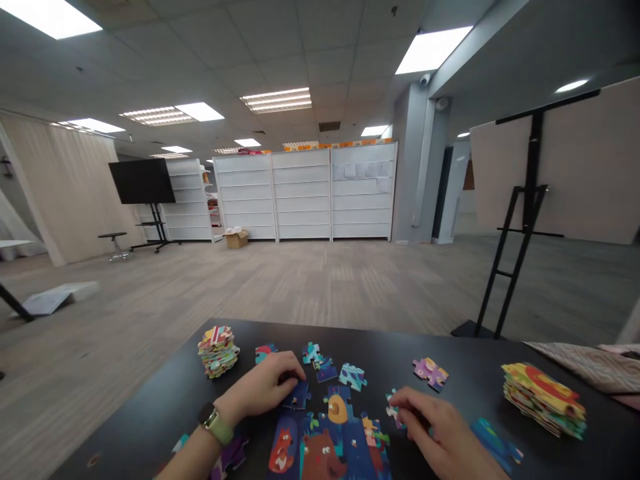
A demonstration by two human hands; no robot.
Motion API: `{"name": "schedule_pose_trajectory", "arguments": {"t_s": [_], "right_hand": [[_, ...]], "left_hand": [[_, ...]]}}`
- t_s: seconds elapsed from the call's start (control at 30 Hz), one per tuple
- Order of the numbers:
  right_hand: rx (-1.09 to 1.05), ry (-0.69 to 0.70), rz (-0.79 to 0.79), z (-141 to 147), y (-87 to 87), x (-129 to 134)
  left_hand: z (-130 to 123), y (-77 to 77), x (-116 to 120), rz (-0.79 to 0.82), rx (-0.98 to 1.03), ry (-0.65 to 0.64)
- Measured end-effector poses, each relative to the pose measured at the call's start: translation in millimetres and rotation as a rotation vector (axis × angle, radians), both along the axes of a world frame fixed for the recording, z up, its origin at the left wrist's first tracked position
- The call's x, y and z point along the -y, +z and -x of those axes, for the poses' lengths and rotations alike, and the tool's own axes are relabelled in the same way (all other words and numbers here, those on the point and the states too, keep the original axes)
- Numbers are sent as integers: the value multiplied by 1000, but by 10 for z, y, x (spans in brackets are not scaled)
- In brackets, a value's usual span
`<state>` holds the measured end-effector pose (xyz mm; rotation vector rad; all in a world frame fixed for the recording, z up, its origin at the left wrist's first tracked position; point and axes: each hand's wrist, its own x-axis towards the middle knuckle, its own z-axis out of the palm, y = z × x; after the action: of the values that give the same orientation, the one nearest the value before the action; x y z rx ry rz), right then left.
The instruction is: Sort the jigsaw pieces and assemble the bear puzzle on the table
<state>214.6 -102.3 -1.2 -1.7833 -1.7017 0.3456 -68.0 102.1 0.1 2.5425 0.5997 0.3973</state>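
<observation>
My left hand [273,381], with a watch at the wrist, has its fingers closed on a dark blue puzzle piece [299,398] lying on the table. This piece sits at the upper left of a partly joined puzzle [325,447] showing a bear and a fox. To the right, my right hand [433,423] pinches a pale, multicoloured puzzle piece [394,408] at its edge; the fingers hide part of it. Just beyond the joined puzzle are a light blue piece [353,377], a dark blue piece [326,369] and a teal one [311,353]. Another red-and-blue piece [265,351] is partly behind my left hand.
Stacks of puzzle pieces stand at the left [219,351] and right [544,401] of the black table [165,393]. A purple piece [431,373] lies right of centre; a blue-green piece [495,443] is beside my right forearm. Patterned cloth [585,367] covers the right corner.
</observation>
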Motion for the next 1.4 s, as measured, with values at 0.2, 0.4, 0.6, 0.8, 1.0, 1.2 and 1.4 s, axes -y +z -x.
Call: {"name": "schedule_pose_trajectory", "arguments": {"t_s": [0.2, 0.4, 0.6, 0.8, 1.0, 1.2, 1.4], "right_hand": [[21, -14, -3, -28, -49, -1], [33, -15, 6, -49, -110, -10], [27, 6, 5, -38, -58, -8], [14, 30, -10, 6, -11, -10], [5, 65, -8, -2, 45, 20], [12, 68, -17, -55, 65, 43], [26, 71, -21, -47, 64, 40]], "left_hand": [[71, 4, -41, 52, -49, 3], [71, -13, -57, 77, -64, 5], [25, -8, -29, 79, -53, 1], [22, -50, -53, 108, -40, -32], [19, -89, -46, 117, -20, -21], [67, -91, -41, 111, -2, -4], [131, -62, -7, 116, -10, -13]]}}
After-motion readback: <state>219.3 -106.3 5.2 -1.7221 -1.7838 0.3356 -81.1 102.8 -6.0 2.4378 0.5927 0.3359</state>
